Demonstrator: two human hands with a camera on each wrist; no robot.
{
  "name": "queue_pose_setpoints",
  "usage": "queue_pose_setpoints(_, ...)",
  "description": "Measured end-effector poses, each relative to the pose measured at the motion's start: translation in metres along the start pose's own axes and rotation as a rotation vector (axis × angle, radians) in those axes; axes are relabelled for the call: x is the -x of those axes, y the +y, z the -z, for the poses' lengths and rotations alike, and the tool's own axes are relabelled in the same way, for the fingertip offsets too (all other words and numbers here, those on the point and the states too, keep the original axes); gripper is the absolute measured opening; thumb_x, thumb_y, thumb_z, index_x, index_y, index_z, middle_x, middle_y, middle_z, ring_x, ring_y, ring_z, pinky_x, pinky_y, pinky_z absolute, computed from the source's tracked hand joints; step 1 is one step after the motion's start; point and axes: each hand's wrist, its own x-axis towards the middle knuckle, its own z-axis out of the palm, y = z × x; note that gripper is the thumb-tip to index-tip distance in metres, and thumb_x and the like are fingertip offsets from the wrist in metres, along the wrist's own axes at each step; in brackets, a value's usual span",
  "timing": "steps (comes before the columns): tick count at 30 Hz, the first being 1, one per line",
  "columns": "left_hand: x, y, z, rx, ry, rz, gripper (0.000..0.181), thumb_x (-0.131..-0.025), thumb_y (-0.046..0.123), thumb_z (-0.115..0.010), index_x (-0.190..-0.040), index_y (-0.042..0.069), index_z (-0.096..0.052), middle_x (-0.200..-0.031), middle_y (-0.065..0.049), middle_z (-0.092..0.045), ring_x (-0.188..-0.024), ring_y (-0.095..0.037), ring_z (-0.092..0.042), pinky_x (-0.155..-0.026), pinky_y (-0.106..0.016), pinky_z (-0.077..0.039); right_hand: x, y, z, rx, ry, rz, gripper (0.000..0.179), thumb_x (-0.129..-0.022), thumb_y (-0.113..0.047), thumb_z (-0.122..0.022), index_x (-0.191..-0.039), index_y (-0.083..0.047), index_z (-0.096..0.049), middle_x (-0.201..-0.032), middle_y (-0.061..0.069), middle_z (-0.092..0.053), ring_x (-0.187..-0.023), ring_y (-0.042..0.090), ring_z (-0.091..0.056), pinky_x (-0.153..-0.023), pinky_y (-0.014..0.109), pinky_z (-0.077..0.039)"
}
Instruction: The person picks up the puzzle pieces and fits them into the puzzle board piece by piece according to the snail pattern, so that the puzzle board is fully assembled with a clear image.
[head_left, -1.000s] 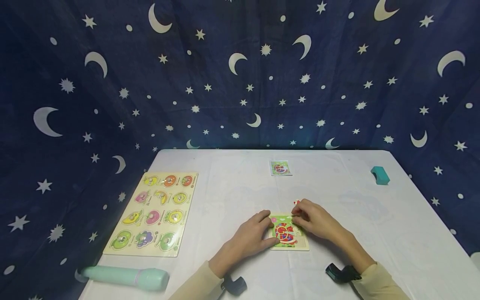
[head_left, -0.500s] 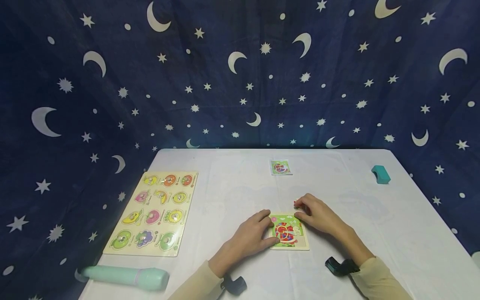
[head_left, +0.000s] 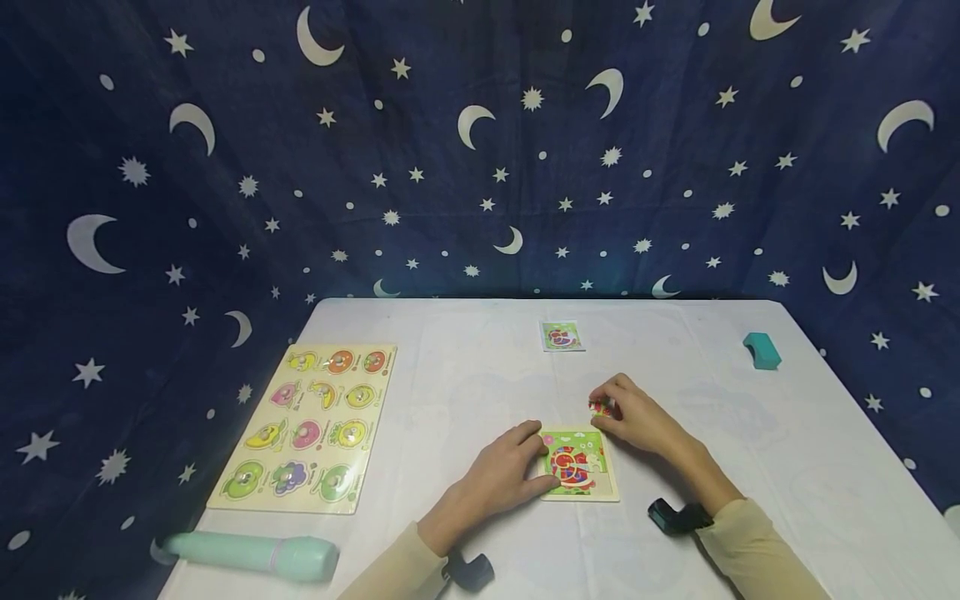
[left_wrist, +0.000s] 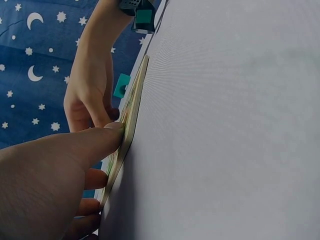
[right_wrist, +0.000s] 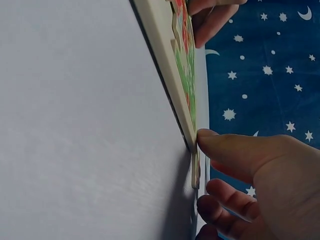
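A small square wooden jigsaw puzzle (head_left: 603, 487) with a red and green picture lies on the table; bare wood shows at its lower right. My left hand (head_left: 497, 474) rests along its left side, thumb (left_wrist: 102, 140) pressing on top and fingers spread at the edge. Just beyond the puzzle's far right corner, my right hand (head_left: 640, 422) pinches a loose red-and-white puzzle piece (head_left: 598, 408) between thumb and index finger. In the right wrist view, the thumb (right_wrist: 215, 142) is close to the puzzle's corner, and the piece (right_wrist: 195, 172) shows edge-on; its underside is hidden.
A picture card (head_left: 561, 336) lies farther back on the white-covered table (head_left: 465, 367). At left are a fruit peg-puzzle board (head_left: 300, 425) and a mint-green microphone-shaped object (head_left: 251, 554). A teal arched block (head_left: 762, 351) sits at far right. Starry dark-blue cloth (head_left: 420, 150) hangs behind.
My right hand has moved from the puzzle's upper right edge slightly away to the loose piece, which now shows between its fingers. The left hand has stayed in place.
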Motion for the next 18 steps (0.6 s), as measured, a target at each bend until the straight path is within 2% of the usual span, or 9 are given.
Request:
queue_pose_setpoints(4, 0.000, 0.000, -0.001, -0.008, 0.011, -0.011, 0.041, -0.087, 0.054, -0.071, -0.105, 0.017, -0.063, -0.136, -0.009, -0.060, -0.123, -0.023, -0.062, -0.102, -0.032, -0.053, -0.003, 0.001, 0.001, 0.006, -0.023, -0.030, 0.033, -0.085, -0.021, -0.080, -0.113, -0.011, -0.068, -0.109, 0.005, -0.057, -0.084, 0.013, -0.050, -0.071, 0.026, -0.044)
queue_pose_setpoints(13, 0.000, 0.002, 0.003, 0.011, -0.065, 0.042, 0.041, -0.090, 0.054, -0.067, -0.109, 0.018, -0.063, -0.142, -0.009, -0.057, -0.130, -0.024, -0.059, -0.107, -0.034, -0.049, -0.009, 0.004, 0.004, 0.024, -0.067, -0.018, 0.034, -0.088, -0.019, -0.077, -0.117, -0.006, -0.067, -0.106, 0.006, -0.061, -0.086, 0.014, -0.052, -0.076, 0.033, -0.049)
queue_pose_setpoints(18, -0.001, 0.002, 0.003, 0.017, -0.072, 0.046, 0.040, -0.091, 0.053, -0.067, -0.110, 0.018, -0.063, -0.143, -0.009, -0.056, -0.131, -0.024, -0.058, -0.109, -0.034, -0.048, -0.011, 0.004, 0.005, 0.018, -0.088, -0.032, 0.035, -0.088, -0.019, -0.077, -0.119, -0.004, -0.067, -0.105, 0.008, -0.062, -0.087, 0.016, -0.054, -0.079, 0.036, -0.049)
